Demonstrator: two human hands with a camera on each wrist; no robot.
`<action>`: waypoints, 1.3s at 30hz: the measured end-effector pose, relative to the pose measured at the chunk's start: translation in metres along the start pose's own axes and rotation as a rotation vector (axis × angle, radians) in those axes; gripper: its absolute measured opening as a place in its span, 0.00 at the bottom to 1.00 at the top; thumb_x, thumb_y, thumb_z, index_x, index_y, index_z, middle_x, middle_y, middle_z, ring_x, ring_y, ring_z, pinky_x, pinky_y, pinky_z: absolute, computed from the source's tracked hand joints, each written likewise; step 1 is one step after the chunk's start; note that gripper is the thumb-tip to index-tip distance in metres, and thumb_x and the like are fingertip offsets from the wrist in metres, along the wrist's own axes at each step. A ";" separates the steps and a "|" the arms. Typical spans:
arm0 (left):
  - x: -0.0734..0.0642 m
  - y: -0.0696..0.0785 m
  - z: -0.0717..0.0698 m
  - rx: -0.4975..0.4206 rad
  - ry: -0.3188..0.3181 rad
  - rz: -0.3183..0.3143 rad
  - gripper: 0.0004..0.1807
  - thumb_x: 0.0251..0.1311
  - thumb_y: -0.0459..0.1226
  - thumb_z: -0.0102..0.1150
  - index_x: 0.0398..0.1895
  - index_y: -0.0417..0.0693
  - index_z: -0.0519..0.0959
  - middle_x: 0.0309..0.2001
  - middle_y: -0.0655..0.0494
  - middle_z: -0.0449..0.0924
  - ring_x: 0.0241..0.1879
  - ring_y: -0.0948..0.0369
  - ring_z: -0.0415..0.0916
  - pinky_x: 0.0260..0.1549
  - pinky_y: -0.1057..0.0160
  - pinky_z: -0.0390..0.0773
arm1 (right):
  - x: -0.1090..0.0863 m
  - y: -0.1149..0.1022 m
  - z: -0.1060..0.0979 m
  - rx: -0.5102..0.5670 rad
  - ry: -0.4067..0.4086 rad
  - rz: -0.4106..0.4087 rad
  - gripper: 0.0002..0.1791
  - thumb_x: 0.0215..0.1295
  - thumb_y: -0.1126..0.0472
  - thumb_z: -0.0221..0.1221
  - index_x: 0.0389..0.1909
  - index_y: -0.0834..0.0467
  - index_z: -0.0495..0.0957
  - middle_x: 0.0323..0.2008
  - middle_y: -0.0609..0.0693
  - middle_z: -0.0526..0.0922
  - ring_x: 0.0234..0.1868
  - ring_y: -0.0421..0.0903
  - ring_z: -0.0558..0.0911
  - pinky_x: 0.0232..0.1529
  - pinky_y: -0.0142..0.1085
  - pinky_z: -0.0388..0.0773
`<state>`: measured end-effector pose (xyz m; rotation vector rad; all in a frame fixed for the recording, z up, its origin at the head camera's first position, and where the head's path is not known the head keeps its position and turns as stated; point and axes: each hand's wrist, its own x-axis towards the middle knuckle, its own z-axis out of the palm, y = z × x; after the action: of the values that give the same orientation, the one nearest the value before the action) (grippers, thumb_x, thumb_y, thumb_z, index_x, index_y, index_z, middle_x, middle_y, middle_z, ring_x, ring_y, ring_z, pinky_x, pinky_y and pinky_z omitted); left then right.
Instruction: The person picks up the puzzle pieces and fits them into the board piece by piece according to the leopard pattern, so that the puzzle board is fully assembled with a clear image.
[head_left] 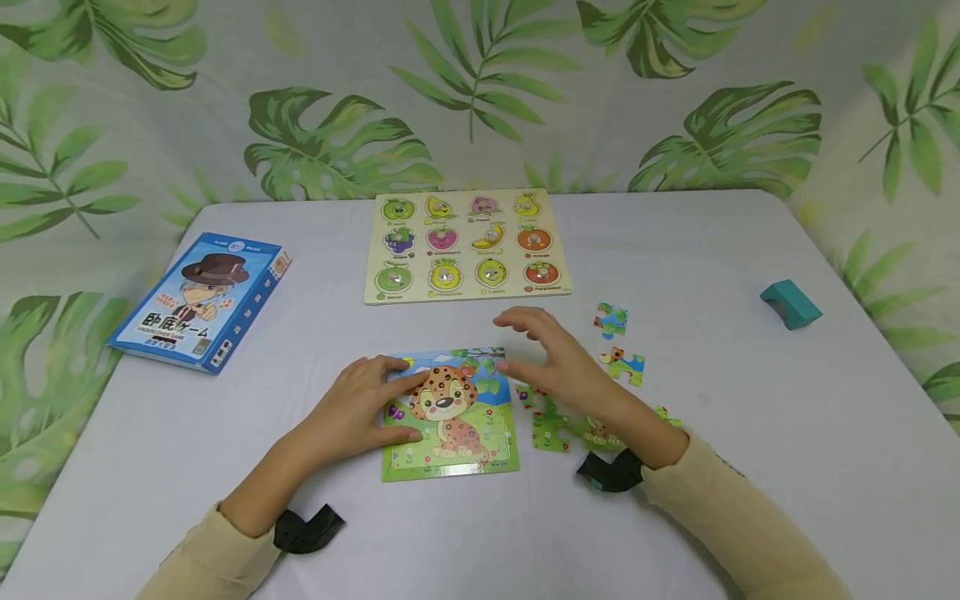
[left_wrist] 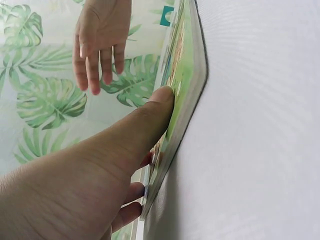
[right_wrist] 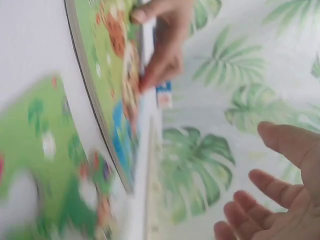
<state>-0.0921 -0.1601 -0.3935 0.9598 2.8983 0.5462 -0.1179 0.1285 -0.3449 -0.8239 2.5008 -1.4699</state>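
Note:
A leopard jigsaw puzzle [head_left: 457, 421] in a flat tray lies in front of me, its picture showing a spotted cub on grass. My left hand [head_left: 362, 408] rests on the puzzle's left side, thumb and fingers spread over the surface. In the left wrist view the thumb [left_wrist: 145, 117] lies straight along the top near the board's edge. My right hand [head_left: 562, 362] is raised over the puzzle's upper right corner, fingers apart and nothing in them. Loose jigsaw pieces [head_left: 551, 432] lie under and beside the right forearm, some partly hidden by it.
Behind the puzzle lies a wooden fruit peg board [head_left: 467, 287]. A blue game box [head_left: 198, 304] lies at the left, and a teal block [head_left: 792, 304] at the far right. Two more jigsaw pieces [head_left: 612, 319] lie right of the right hand. Leaf-patterned cloth [head_left: 480, 100] hangs behind the table.

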 end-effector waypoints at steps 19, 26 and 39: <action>0.001 0.002 0.002 -0.008 0.003 0.002 0.40 0.43 0.61 0.61 0.62 0.58 0.67 0.55 0.49 0.65 0.54 0.52 0.61 0.57 0.48 0.53 | -0.035 0.053 -0.091 -0.061 0.329 0.104 0.27 0.57 0.70 0.58 0.58 0.69 0.62 0.57 0.63 0.65 0.58 0.57 0.63 0.59 0.44 0.58; 0.002 0.001 0.002 0.000 0.019 0.014 0.40 0.43 0.61 0.61 0.61 0.57 0.68 0.55 0.48 0.65 0.53 0.52 0.61 0.56 0.48 0.54 | -0.038 0.095 -0.097 -0.087 0.308 0.197 0.30 0.59 0.61 0.59 0.60 0.65 0.61 0.58 0.60 0.65 0.59 0.55 0.62 0.58 0.49 0.57; 0.001 0.000 0.001 0.001 0.021 0.012 0.40 0.43 0.61 0.60 0.62 0.57 0.67 0.55 0.48 0.65 0.54 0.51 0.60 0.56 0.47 0.53 | -0.038 0.112 -0.096 -0.187 0.221 0.328 0.33 0.59 0.53 0.58 0.62 0.63 0.60 0.61 0.61 0.62 0.62 0.58 0.58 0.59 0.53 0.53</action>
<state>-0.0924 -0.1593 -0.3943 0.9788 2.9138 0.5586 -0.1647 0.2646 -0.3954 -0.2598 2.7968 -1.2922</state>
